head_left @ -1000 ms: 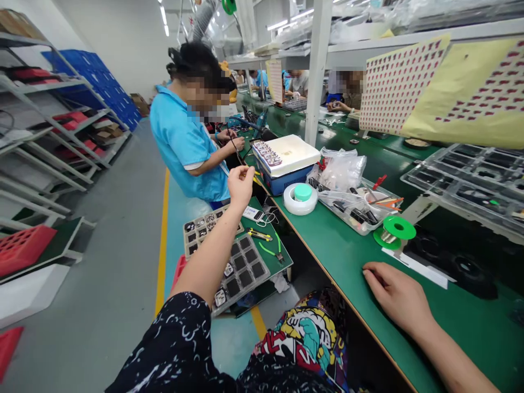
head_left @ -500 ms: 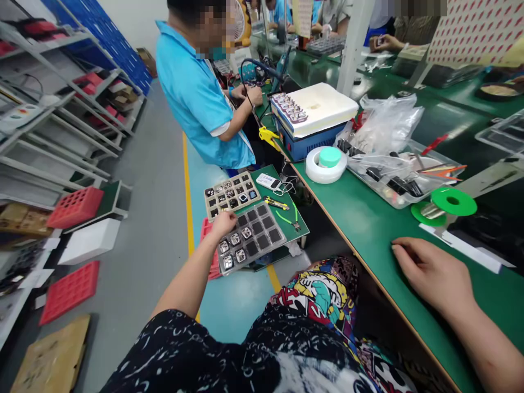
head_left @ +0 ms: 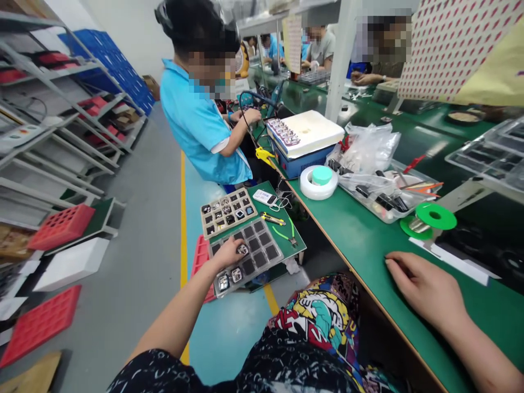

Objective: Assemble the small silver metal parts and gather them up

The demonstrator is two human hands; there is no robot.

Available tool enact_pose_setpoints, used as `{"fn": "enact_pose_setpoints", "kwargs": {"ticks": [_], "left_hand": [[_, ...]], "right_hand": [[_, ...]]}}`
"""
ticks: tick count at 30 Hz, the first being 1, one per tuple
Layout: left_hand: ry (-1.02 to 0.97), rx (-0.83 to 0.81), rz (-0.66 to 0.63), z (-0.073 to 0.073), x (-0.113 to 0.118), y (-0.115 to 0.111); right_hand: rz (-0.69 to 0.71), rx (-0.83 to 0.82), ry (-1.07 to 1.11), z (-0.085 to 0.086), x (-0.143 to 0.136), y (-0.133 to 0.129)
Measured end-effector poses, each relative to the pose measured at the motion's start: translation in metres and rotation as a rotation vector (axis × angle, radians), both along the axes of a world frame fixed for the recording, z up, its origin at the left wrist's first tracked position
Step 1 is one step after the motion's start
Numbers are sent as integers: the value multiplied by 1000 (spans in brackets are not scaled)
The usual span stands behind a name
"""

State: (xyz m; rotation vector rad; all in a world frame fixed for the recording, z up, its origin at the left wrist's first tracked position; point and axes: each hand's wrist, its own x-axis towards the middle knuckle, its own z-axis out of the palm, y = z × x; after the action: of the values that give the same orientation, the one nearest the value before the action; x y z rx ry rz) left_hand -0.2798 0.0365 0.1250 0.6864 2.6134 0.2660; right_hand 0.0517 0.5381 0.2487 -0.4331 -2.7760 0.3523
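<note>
My left hand (head_left: 229,252) reaches over the clear compartment tray (head_left: 268,266), its fingers closed on a small metallic part (head_left: 243,249) at the tray's left half. Two similar square parts lie in the near compartments: one at the corner (head_left: 223,282) and one beside it (head_left: 236,274). Behind this tray sits a beige tray (head_left: 208,230) of small dark and shiny components. My right hand (head_left: 426,284) rests on the green workbench (head_left: 360,229), fingers curled together; whether anything is under them is hidden.
Green-handled cutters (head_left: 286,233), a yellow knife (head_left: 273,218) and a white device (head_left: 265,197) lie beside the trays. Tape rolls (head_left: 318,185), a solder spool (head_left: 436,216), a cluttered bin (head_left: 380,204) and a blue machine (head_left: 303,161) stand on the bench. A person in blue (head_left: 196,125) works ahead.
My left hand has moved nearer along the clear tray and onto a part among its compartments. Fewer metallic parts show there. The view has tilted up slightly; my right hand stays on the bench.
</note>
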Motion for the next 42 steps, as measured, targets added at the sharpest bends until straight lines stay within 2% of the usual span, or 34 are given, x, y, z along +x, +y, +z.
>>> {"fn": "enact_pose_setpoints", "kwargs": {"ticks": [6,11,14,16,18,19,22,23,25,27,28,30,33,36,39,42], "left_hand": [[-28,-50,-44,11,-12,6],[-90,-73,-91,26,-11,13],[-91,-87,-101,40,-13,20],[-74,-89,-97,57,-20,28],[-45,-63,-93,84,-33,40],[-27,-37,-96,102,-40,47],[41,122,-131,171,-60,81],[94,261,-140,197,-64,97],[232,492,-163,246,-69,134],[347,630,-172,286,-73,177],[394,664,-174,302,-75,200],[469,717,-178,322,-85,245],[458,759,-126,331,-108,302],[384,714,-45,326,-130,340],[373,578,-6,320,-141,355],[403,458,-6,317,-143,357]], "right_hand": [[20,3,1,-1,1,1],[16,-8,3,-3,1,0],[16,-16,6,-1,1,-2],[13,-20,-1,0,1,-4],[8,-23,-9,2,1,-5],[8,-26,-12,2,0,-6],[9,-31,-22,3,-1,-6],[8,-32,-25,3,-1,-6],[8,-36,-25,4,-1,-7],[12,-39,-20,5,-1,-7],[14,-41,-15,5,-1,-7],[21,-44,-10,6,-1,-8],[31,-49,-10,7,0,-8],[36,-53,-13,5,0,-7],[34,-61,-15,5,0,-7],[32,-67,-11,5,0,-7]]}}
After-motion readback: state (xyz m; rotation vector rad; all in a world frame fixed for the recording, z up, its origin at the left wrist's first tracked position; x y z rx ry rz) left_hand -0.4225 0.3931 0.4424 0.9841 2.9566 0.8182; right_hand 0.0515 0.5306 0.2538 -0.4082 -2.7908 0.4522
